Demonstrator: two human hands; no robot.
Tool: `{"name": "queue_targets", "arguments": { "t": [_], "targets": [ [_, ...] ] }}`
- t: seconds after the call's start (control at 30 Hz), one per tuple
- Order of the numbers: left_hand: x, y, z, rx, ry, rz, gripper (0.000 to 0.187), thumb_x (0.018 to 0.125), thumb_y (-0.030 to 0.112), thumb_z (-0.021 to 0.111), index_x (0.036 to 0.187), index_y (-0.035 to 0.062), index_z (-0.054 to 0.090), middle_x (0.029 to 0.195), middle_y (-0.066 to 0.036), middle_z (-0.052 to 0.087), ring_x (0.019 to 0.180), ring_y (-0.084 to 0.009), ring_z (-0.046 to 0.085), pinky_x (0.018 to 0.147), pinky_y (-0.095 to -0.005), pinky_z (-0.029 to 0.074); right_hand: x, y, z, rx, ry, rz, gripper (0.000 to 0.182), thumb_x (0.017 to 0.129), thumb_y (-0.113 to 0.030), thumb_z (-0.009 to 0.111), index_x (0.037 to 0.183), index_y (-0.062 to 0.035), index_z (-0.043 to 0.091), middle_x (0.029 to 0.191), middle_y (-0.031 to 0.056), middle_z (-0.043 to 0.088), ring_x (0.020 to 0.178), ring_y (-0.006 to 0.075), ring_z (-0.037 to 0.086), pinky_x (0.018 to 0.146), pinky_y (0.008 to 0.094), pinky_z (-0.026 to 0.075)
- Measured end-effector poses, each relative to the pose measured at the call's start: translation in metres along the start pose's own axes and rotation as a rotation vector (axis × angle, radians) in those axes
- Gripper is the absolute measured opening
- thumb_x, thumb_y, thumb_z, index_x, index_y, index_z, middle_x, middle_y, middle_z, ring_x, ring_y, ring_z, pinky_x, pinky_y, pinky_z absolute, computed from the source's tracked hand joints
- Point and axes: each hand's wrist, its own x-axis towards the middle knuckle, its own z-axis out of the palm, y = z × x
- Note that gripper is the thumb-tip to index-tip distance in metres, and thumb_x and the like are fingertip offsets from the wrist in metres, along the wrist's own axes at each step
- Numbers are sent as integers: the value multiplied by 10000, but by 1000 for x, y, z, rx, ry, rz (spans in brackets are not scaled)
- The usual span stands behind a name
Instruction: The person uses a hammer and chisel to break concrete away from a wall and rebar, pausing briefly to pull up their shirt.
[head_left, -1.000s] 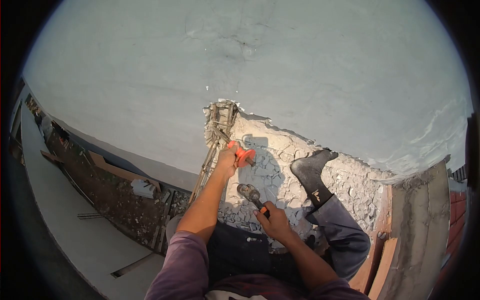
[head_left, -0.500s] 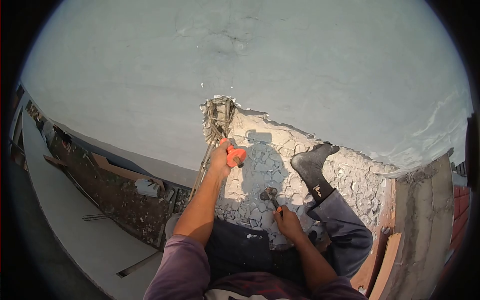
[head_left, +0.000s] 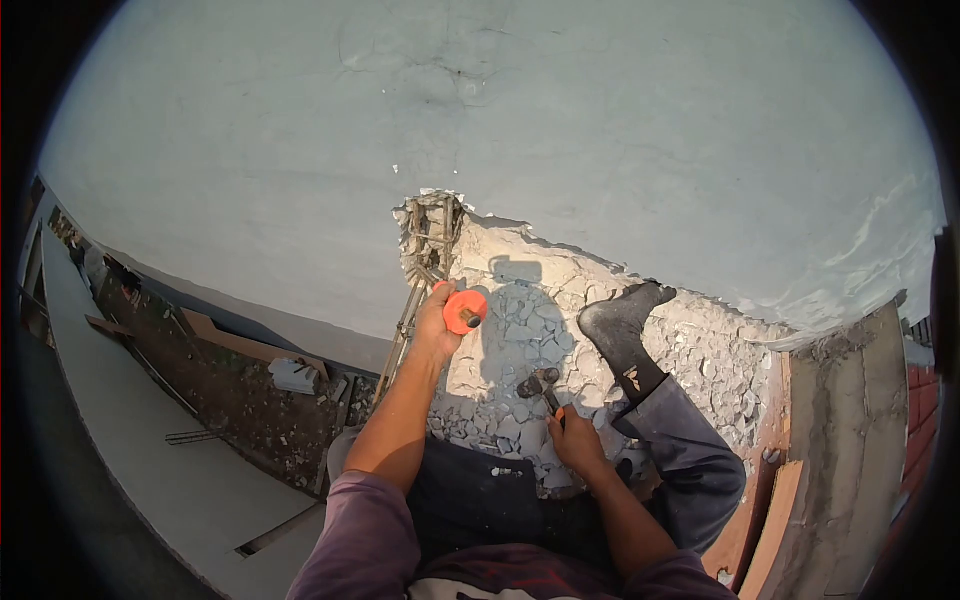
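Note:
My left hand (head_left: 432, 322) is wrapped around a chisel with a round orange hand guard (head_left: 465, 312). Its struck metal end points up toward me, while its far end is hidden behind the guard and hand. Just beyond is a broken-out hollow in the wall with exposed steel bars (head_left: 432, 232). My right hand (head_left: 577, 442) grips a hammer (head_left: 540, 384) by its handle, low over the rubble (head_left: 515, 435), with the head apart from the chisel.
A grey plastered wall (head_left: 640, 140) rises ahead, its lower edge broken. My dark-socked foot (head_left: 615, 322) rests on the rubble at right. Planks (head_left: 775, 530) lie at lower right beside a concrete strip (head_left: 840, 430). Left, a drop shows debris-strewn ground (head_left: 250, 400) below.
The chisel has tilted, so its orange guard faces me more fully. My left hand has shifted slightly left and down. My right hand and the hammer have barely moved.

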Motion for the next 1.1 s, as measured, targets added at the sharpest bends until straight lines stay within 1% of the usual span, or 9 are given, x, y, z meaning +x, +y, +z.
{"name": "queue_targets", "arguments": {
  "t": [0.1,0.27,0.37,0.5,0.7,0.83,0.93,1.03,1.1],
  "targets": [
    [-4,-6,-8,-64,-140,-34,92,977,166,596,1003,87,557,880,-62,612,814,-197,647,742,-370,573,0,-1,-1,-6,-2,13,341,960,-323,596,1023,11,570,831,290,661,851,495,649,740,550,496],
    [11,2,2,-182,-168,-91,50,929,141,649,914,101,623,893,-49,692,865,-189,671,789,-389,586,-1,-1,0,23,-8,-10,366,962,-341,576,1042,16,563,831,306,663,825,500,648,751,573,499],
    [31,10,-9,-299,-47,-72,63,914,139,668,872,96,650,840,-45,689,858,-189,673,795,-391,585,1,0,-1,-15,-6,-17,360,961,-337,577,1042,15,563,832,303,665,818,501,647,748,572,499],
    [23,13,-4,-88,-174,30,73,965,145,624,982,81,593,829,-22,630,789,-142,645,709,-303,578,0,-1,-1,-31,-4,-26,358,962,-333,574,1040,16,562,828,299,666,810,501,646,742,571,498],
    [21,-6,-14,120,-270,-74,126,973,170,610,940,97,512,822,-33,595,720,-147,605,597,-317,546,-1,-1,-1,-6,-6,-20,358,966,-333,568,1033,19,554,829,302,665,812,503,646,749,572,498],
    [16,5,0,221,-104,-47,125,972,138,582,1040,45,535,848,-84,600,721,-197,621,653,-348,578,0,-1,-1,-22,-15,-17,358,966,-331,566,1036,20,554,837,303,665,819,499,649,753,571,498],
    [14,24,2,223,-118,-116,175,970,125,600,1102,17,560,995,-104,624,819,-218,649,725,-374,590,2,3,0,2,-7,-28,363,957,-326,588,1045,25,565,828,293,666,821,487,655,741,554,500],
    [14,28,-1,214,-131,-136,166,961,140,624,1058,16,573,1011,-129,639,856,-252,665,764,-400,596,3,9,4,117,-25,-39,361,939,-315,629,1041,29,580,793,266,662,797,454,667,711,511,505],
    [22,26,-2,3,-151,-153,156,957,147,635,1019,14,580,993,-141,645,845,-260,665,779,-399,593,7,6,3,259,-87,6,356,927,-308,656,1018,30,591,767,243,657,775,429,673,686,481,505]
  ]
}}
